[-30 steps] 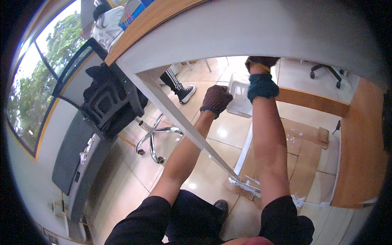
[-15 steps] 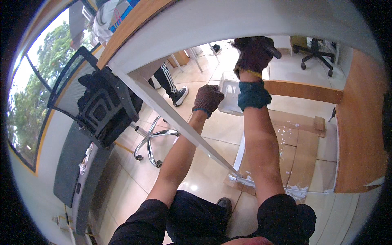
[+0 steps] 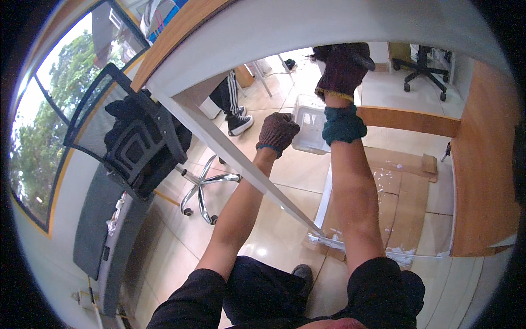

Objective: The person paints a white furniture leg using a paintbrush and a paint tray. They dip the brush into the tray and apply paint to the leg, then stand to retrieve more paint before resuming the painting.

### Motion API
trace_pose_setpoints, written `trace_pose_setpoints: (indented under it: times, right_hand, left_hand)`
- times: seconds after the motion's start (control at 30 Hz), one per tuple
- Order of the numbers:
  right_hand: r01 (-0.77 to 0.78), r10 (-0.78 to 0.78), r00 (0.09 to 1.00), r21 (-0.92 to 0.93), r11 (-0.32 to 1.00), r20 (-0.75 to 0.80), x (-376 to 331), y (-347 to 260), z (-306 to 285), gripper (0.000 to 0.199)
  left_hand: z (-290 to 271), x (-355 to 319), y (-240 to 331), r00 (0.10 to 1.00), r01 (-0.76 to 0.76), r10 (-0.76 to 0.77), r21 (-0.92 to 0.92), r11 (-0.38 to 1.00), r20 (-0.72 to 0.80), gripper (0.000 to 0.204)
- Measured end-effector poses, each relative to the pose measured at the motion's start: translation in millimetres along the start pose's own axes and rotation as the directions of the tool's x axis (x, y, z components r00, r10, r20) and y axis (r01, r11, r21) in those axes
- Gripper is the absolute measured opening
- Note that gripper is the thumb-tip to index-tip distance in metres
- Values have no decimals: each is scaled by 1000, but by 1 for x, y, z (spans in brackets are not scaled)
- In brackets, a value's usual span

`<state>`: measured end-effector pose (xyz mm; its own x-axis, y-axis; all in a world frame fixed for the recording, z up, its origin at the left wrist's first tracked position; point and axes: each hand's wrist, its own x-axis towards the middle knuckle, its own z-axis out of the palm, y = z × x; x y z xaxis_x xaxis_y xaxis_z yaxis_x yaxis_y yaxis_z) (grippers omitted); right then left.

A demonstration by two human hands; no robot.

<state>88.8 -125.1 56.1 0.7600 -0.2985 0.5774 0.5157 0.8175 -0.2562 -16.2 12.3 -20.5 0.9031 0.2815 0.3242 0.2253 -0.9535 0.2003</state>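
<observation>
My left hand (image 3: 277,131), in a brown knit glove, is closed at the near left edge of a translucent whitish plastic tub (image 3: 308,143) and grips its rim. The tub hangs above the tiled floor, beyond the slanting white table leg (image 3: 235,159). My right hand (image 3: 345,71), in a dark glove with a yellow edge and a teal cuff, reaches in under the table's pale front panel (image 3: 296,35). Its fingers look curled and are partly hidden by the panel. What they hold, if anything, I cannot make out.
Flattened cardboard (image 3: 405,203) with white splashes lies on the floor beneath the table. A wooden crossbar (image 3: 411,120) joins a wooden side panel (image 3: 482,170). To the left stands a black mesh office chair (image 3: 137,142). Another person's sneakers (image 3: 240,125) show beyond the table leg.
My right hand has shifted slightly up and to the right, further behind the panel. The left hand and tub have barely moved. The other person's feet have changed position.
</observation>
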Motion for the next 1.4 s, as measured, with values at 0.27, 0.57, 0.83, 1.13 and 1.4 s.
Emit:
trace_pose_setpoints:
  times: [0.27, 0.57, 0.83, 1.13, 1.4]
  right_hand:
    - [523, -592, 752, -810, 266, 291, 38, 28, 7, 8]
    - [488, -457, 849, -723, 488, 265, 22, 17, 10, 15]
    - [259, -194, 966, -593, 763, 172, 23, -4, 17, 30]
    - [387, -323, 915, -746, 542, 240, 21, 32, 0, 29]
    - [217, -111, 973, -652, 726, 200, 30, 1, 16, 28]
  left_hand:
    - [-2, -2, -3, 1000, 23, -23, 55, 998, 0, 27]
    - [-7, -5, 4, 990, 136, -134, -50, 989, 44, 30]
    - [-2, -6, -1, 999, 47, -47, -1, 999, -3, 29]
    - [0, -3, 3, 999, 38, -38, -56, 998, -10, 26]
    - [1, 0, 9, 999, 49, -50, -52, 997, -14, 28]
